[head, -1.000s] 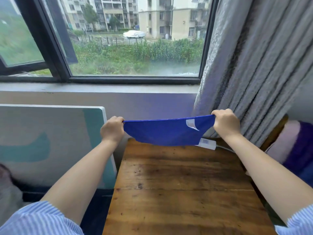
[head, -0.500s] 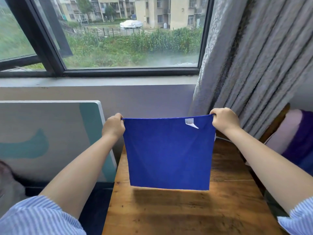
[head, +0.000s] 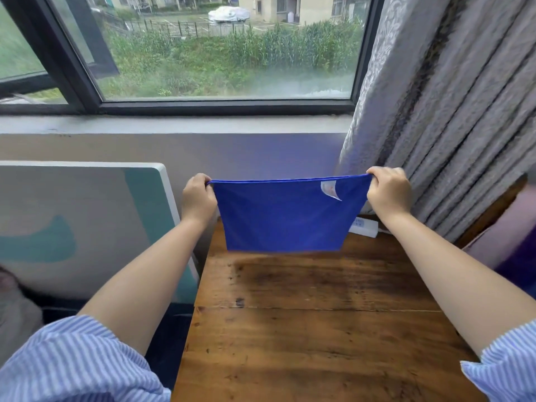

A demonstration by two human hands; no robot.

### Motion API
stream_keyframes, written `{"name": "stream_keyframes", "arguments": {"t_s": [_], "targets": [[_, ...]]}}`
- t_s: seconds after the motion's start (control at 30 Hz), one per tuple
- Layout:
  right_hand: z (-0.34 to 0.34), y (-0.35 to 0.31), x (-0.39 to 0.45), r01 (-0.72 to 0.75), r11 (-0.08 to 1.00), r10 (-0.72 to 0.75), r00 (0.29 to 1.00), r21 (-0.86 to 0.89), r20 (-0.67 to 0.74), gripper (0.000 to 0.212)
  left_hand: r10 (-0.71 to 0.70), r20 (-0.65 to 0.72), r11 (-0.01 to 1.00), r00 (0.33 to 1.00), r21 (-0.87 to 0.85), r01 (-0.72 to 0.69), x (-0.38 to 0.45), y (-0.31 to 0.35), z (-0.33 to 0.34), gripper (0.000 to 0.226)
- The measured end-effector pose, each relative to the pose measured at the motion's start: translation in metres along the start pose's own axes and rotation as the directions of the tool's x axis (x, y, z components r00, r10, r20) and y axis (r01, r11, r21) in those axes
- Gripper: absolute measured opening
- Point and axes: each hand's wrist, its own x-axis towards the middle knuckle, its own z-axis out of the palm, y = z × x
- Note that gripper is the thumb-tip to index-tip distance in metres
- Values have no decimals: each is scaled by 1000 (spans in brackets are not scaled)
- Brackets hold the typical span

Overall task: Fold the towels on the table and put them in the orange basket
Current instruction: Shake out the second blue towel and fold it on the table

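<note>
A blue towel (head: 282,219) with a white label near its top right corner hangs stretched in the air above the far end of the wooden table (head: 313,329). My left hand (head: 198,197) grips its top left corner and my right hand (head: 388,191) grips its top right corner. Both arms reach forward. The towel's lower edge swings out toward the window wall. No orange basket is in view.
A white power strip (head: 364,227) lies at the table's far right corner, partly behind the towel. A grey curtain (head: 441,111) hangs on the right. A white and teal board (head: 87,227) leans left of the table. The window sill is beyond.
Half a second ago the towel hung down full length toward me; now its lower edge has swung up and away toward the wall. Both hands keep their grip on the corners.
</note>
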Motion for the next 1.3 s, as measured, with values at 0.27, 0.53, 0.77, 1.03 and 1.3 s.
{"name": "stream_keyframes", "arguments": {"t_s": [0.27, 0.53, 0.77, 1.03, 1.3], "targets": [[7, 33, -76, 292, 956, -292, 955, -2, -55, 18, 111, 253, 985, 961, 98, -140, -59, -54, 6, 20], [26, 82, -219, 282, 959, -223, 824, -34, 521, 22, -39, 824, 857, 566, 319, -405, -163, -122, 33, 21], [29, 100, -292, 384, 911, -44, 456, -152, 889, 30, -198, 954, 675, 225, 300, -675, -230, -142, 48, 21], [29, 99, -314, 273, 949, -5, 508, -156, 861, 18, -200, 891, 813, 408, 384, -438, -258, -158, 53, 8], [47, 82, -302, 403, 857, 132, 433, -322, 892, 20, -243, 890, 721, 387, 432, -542, -255, -152, 58, 12]]}}
